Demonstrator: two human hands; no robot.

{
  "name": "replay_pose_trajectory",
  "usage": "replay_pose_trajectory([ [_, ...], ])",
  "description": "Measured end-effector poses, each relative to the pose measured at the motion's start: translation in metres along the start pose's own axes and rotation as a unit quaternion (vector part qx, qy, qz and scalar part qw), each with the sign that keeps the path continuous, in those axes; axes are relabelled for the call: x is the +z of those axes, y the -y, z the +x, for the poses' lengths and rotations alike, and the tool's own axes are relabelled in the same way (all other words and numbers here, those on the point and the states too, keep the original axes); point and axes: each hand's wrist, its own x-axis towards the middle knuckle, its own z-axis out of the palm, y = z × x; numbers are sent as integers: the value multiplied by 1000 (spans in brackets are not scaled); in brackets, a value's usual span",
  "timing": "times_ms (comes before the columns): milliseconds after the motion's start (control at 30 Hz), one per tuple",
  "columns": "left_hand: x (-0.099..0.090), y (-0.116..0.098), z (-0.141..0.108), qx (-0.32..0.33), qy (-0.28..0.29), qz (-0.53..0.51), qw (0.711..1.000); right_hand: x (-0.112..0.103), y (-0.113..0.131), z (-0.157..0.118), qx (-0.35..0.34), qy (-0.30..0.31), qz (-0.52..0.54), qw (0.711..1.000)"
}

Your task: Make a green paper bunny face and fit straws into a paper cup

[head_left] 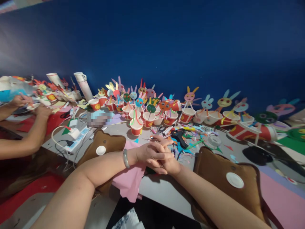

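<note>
In the head view my left hand (145, 154) and my right hand (171, 163) are clasped over the front of the table, fingers interlaced. A jade-coloured bangle (126, 158) circles my left wrist. No object shows between the hands; the palms are hidden. Pink cloth or paper (130, 186) lies under my left wrist. Just beyond my fingers are a black hot glue gun (180, 138) and coloured paper scraps (196, 143). The nearest red and white paper cup (136, 127) stands behind the hands. A brown cushion-like pad (214, 168) lies by my right forearm.
Several cups with paper rabbit faces (190, 96) line the blue wall (152, 41). A power strip (77, 141) with cables and another brown pad (108, 143) are left. A co-worker's arms (26, 144) work at far left. A tape roll (214, 142) lies right.
</note>
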Motion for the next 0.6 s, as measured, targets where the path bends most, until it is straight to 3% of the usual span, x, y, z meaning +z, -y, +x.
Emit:
replay_pose_trajectory([
  [33,-17,3,8,18,86,6,996,-5,6,0,65,-2,30,997],
  [67,-33,5,17,24,106,7,994,-9,11,0,125,-18,64,990],
  [133,-60,7,34,33,126,7,991,-15,18,0,275,-123,100,948],
  [233,-65,7,40,40,128,4,991,-17,22,0,358,-194,105,907],
  [267,-58,6,36,40,70,-3,997,-16,21,0,366,-201,105,902],
  [400,-5,1,4,21,15,-6,1000,-15,19,-1,403,-238,107,877],
  [433,10,-1,-4,-4,-38,-8,999,-15,19,-1,404,-241,109,876],
  [533,43,-11,-22,-24,-58,-8,998,-15,18,0,374,-220,127,892],
  [600,54,-16,-27,-47,-71,2,996,-14,17,0,335,-193,146,911],
])
